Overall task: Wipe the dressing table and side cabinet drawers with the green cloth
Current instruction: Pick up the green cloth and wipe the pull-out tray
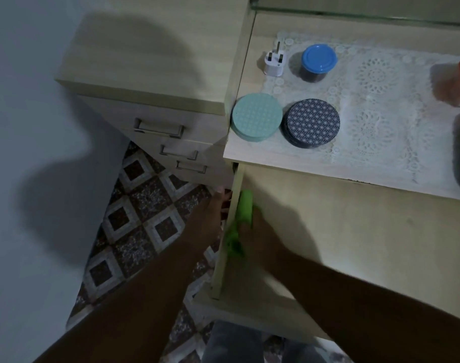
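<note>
While the right hand presses the green cloth against the left wall of the pulled-out drawer under the dressing table, its fingers appear curled over the bunched cloth, though shadow hides them in part. The left hand lies along the outside of that same wall; whether its fingers grip the wall or merely touch it, I cannot tell.

One risk is a pinch: the gap between the drawer wall and the side cabinet on the left is narrow, and a sideways shove of the drawer could trap the left fingers there. Another is the table's near edge hanging just above the far end of the drawer; a far-reaching stroke may knock knuckles on it or jolt the top, where the teal round tin sits right at the near-left corner, with the dark patterned tin beside it.

Open room lies to the right across the bare drawer floor and towards the near end. The left wall and table overhang bound the strokes.
</note>
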Available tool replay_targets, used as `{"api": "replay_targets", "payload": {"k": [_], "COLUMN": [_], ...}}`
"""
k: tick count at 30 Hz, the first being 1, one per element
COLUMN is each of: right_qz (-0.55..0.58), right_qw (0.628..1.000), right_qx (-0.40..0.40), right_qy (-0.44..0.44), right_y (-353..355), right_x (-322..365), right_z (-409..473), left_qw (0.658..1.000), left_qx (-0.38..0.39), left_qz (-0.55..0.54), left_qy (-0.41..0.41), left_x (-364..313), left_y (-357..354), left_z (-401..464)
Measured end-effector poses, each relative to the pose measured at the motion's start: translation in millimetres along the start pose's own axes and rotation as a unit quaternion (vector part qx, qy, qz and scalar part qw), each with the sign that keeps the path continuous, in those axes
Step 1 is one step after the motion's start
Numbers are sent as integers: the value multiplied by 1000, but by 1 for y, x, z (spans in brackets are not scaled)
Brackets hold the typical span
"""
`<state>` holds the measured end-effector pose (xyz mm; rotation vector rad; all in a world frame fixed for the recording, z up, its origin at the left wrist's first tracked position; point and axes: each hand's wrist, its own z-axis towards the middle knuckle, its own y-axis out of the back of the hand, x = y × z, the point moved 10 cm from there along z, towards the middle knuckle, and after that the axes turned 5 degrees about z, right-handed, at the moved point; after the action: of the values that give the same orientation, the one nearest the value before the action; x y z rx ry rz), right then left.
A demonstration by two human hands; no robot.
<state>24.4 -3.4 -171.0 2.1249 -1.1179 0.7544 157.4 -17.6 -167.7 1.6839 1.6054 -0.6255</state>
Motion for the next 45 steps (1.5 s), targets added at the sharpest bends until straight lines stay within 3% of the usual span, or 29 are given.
{"api": "replay_targets", "payload": {"k": [3, 6, 8, 11, 13, 17, 21, 24, 26, 30, 32, 34, 38, 42, 45], "right_qz": [46, 71, 64, 17, 39, 265, 130, 79, 89, 95, 135, 185, 71, 19, -150], "right_qw": [992, 988, 992, 998, 995, 962, 983, 989, 992, 992, 990, 981, 991, 999, 983], "right_qx": [-113, -122, -81, 64, 91, -63, -123, -123, -77, 81, 44, -53, -115, -37, 102], "right_qy": [37, 58, 66, -12, -25, -22, -24, 15, 40, -15, 0, 27, 14, 20, -8], "right_y": [50, 53, 28, -29, -45, -1, 42, 36, 14, -56, -44, -9, 41, 10, -23], "right_x": [47, 58, 40, -10, -16, 26, 52, 62, 48, -10, 0, 26, 55, 37, -10], "right_z": [50, 53, 24, -45, -63, -8, 53, 38, -1, -68, -44, -3, 52, 13, -48], "left_qw": [1000, 1000, 1000, 1000, 999, 997, 996, 995, 995, 993, 993, 991, 993, 992, 979], "left_qx": [-5, -1, -6, -21, -27, -33, -28, -44, -60, -62, -65, -69, -50, -32, -37], "left_qz": [9, 16, 16, 21, 33, 65, 81, 82, 82, 101, 102, 116, 102, 121, 195], "left_qy": [-6, -13, -9, -2, 5, -4, -20, -22, -16, -10, -11, -8, -4, -35, -53], "left_x": [-2, -3, -3, -5, -2, 2, 0, 9, 11, 3, 4, 8, 12, 3, 5], "left_y": [-1, -3, -2, 1, 2, 0, -6, -4, -1, -1, -1, -1, -3, -8, -7], "left_z": [-3, -5, -6, -8, -8, -10, -17, -15, -12, -20, -21, -20, -21, -47, -78]}}
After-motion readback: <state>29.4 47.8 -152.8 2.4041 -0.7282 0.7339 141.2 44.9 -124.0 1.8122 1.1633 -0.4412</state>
